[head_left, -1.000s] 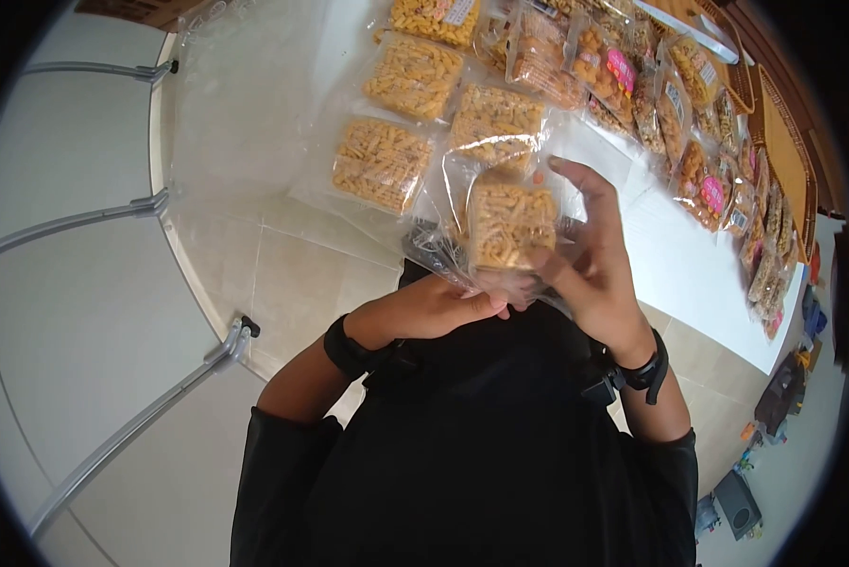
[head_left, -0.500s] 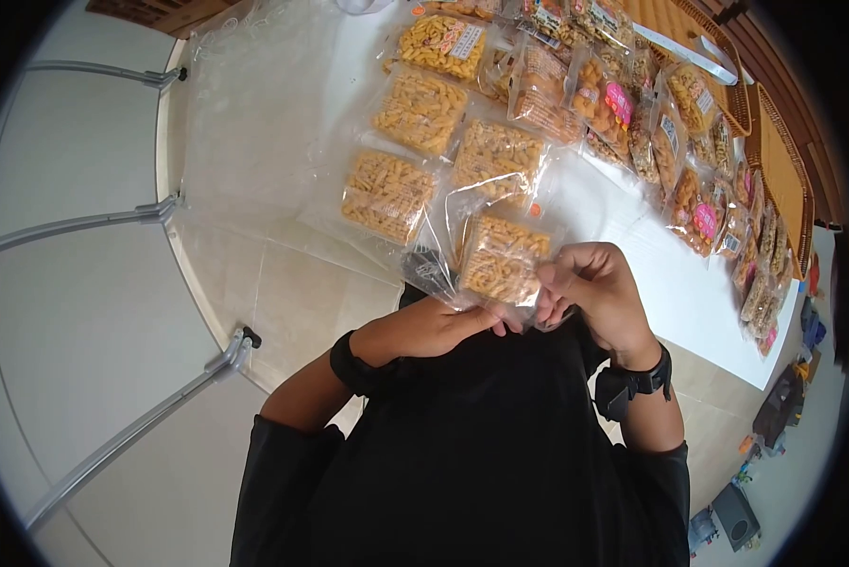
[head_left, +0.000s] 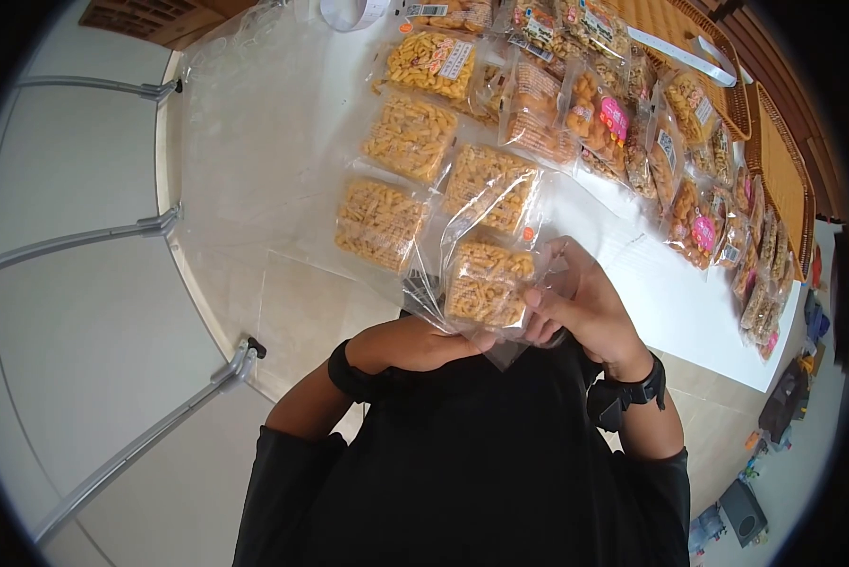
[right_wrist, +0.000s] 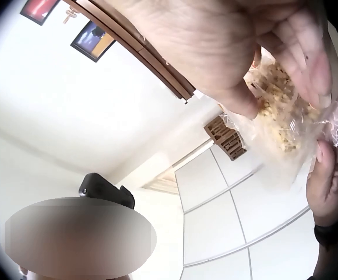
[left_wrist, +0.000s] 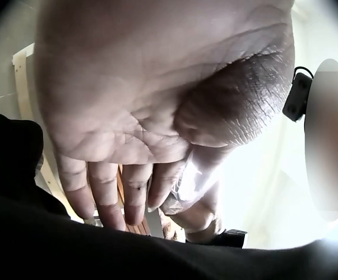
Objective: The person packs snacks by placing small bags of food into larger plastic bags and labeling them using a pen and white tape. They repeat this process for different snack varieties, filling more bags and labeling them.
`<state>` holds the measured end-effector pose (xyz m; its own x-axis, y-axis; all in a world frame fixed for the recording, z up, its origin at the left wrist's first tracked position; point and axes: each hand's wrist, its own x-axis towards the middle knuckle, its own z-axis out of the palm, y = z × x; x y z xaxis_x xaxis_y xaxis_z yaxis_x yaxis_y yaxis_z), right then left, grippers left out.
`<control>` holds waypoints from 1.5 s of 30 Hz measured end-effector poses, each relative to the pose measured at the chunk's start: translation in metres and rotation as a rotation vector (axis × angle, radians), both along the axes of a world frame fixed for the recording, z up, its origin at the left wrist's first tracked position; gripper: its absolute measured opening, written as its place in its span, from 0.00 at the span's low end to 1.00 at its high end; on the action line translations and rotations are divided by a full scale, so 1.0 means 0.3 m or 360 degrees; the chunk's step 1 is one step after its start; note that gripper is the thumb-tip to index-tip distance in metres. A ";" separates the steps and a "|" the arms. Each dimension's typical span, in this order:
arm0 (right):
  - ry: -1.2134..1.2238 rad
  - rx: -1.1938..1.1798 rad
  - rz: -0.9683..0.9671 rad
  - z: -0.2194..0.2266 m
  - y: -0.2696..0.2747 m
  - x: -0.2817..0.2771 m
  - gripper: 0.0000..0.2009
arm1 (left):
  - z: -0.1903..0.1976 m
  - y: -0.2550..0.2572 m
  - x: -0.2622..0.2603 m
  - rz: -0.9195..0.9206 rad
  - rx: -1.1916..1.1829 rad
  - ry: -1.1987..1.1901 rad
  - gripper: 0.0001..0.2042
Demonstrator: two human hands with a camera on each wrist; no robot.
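A clear plastic snack packet (head_left: 488, 283) with a square block of golden fried strips is held up in front of the black shirt, over the table's near edge. At its lower left my left hand (head_left: 415, 344) pinches the plastic edge between thumb and index finger; in the left wrist view the other fingers (left_wrist: 104, 189) are nearly straight. My right hand (head_left: 590, 317) grips the packet's right side, thumb on the front face and fingers behind. The right wrist view shows crinkled film around the block (right_wrist: 282, 108). Just beyond lie similar packets (head_left: 382, 225).
Bags of brown snacks (head_left: 538, 104) crowd the white table (head_left: 698, 317) at the back and right. Wicker trays (head_left: 781, 170) stand along the far right. A roll of white tape (head_left: 353, 11) is at the back. Grey-framed panels (head_left: 75, 350) line the left side.
The right hand, spread around the packet's upper right a second ago, has come down to grip its lower right side. The packet sits lower and slightly left in view; the left hand keeps its hold.
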<state>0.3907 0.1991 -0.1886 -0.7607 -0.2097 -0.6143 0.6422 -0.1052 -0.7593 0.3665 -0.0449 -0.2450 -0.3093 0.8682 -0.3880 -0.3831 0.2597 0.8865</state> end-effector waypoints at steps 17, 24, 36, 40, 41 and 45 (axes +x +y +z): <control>0.0108 -0.0160 -0.0370 -0.046 -0.055 0.068 0.22 | -0.004 -0.074 -0.015 0.0051 0.0062 -0.0258 0.33; 0.0016 -0.0077 -0.0322 -0.019 -0.083 0.033 0.23 | 0.025 -0.050 -0.013 0.0162 0.0028 -0.0129 0.25; 0.0127 -0.0344 -0.0264 -0.091 -0.034 0.084 0.09 | -0.047 -0.081 0.016 0.0160 0.0055 0.0231 0.34; 0.0280 -0.0032 0.0047 -0.065 -0.024 0.047 0.10 | -0.049 -0.084 0.028 0.0463 0.0129 -0.0001 0.39; 0.0390 0.0105 0.0125 -0.058 -0.032 0.035 0.10 | -0.042 -0.083 0.032 0.0507 0.0112 -0.0016 0.39; 0.1303 0.0667 0.0417 -0.081 -0.057 -0.009 0.06 | -0.025 -0.078 0.024 0.0509 0.0033 -0.0072 0.47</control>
